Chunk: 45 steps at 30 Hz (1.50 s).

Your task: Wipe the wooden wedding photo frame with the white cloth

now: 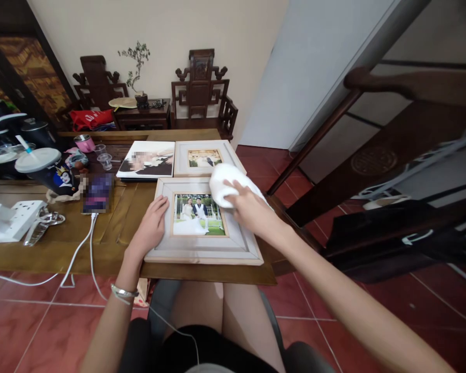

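A picture frame (202,254) with a pale wide border lies flat near the table's front edge, with a photo (198,215) of two people in wedding clothes inside it. My left hand (149,225) holds the frame's left side, its fingers bent over the rim. In my right hand (246,204) is a bunched white cloth (227,181), which is over the frame's upper right part and hides that corner. Behind it lies a second, similar frame (181,160), partly covered by the cloth. A photo album (132,168) with a picture on its cover lies beside that one.
On the wooden table (116,259), left of the frames, are a phone (97,194) with a white charging cable (77,248), a lidded cup (39,160), a pink mug (84,143) and a white power strip (17,220). A dark wooden chair (407,140) stands at right.
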Each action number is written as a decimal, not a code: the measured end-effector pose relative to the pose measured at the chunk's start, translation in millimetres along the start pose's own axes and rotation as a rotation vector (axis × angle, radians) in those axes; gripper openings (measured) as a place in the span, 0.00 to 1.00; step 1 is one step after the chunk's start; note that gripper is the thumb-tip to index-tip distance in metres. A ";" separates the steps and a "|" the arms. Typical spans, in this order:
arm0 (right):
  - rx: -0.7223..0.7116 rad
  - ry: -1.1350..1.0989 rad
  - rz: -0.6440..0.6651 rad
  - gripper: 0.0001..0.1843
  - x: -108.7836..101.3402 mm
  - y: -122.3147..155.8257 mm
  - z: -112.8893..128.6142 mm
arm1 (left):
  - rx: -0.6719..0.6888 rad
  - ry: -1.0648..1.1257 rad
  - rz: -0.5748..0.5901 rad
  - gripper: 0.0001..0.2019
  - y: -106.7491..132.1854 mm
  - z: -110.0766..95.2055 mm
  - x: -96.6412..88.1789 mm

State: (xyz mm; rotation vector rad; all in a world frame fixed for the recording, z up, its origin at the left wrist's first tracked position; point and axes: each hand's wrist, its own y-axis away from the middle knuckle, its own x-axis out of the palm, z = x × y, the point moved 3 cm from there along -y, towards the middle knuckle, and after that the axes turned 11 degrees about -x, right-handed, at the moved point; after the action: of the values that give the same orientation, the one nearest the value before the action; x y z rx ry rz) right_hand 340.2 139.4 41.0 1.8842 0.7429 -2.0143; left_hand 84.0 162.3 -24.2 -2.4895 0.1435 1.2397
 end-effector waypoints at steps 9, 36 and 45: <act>-0.150 0.103 0.088 0.20 18.6 -8.2 9.5 | -0.027 0.014 -0.002 0.25 0.3 -0.5 2.1; -0.099 0.051 0.219 0.29 27.3 -32.8 31.1 | 0.017 -0.021 -0.003 0.27 0.5 1.6 3.1; -0.250 -0.296 0.525 0.29 -30.5 39.8 95.8 | 0.006 -0.025 -0.007 0.26 0.9 0.6 3.9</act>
State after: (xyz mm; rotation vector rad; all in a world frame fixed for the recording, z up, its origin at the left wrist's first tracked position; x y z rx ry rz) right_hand 284.4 50.1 65.5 1.4105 0.3505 -1.7151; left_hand 85.7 162.0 -27.9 -2.4662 0.1325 1.2649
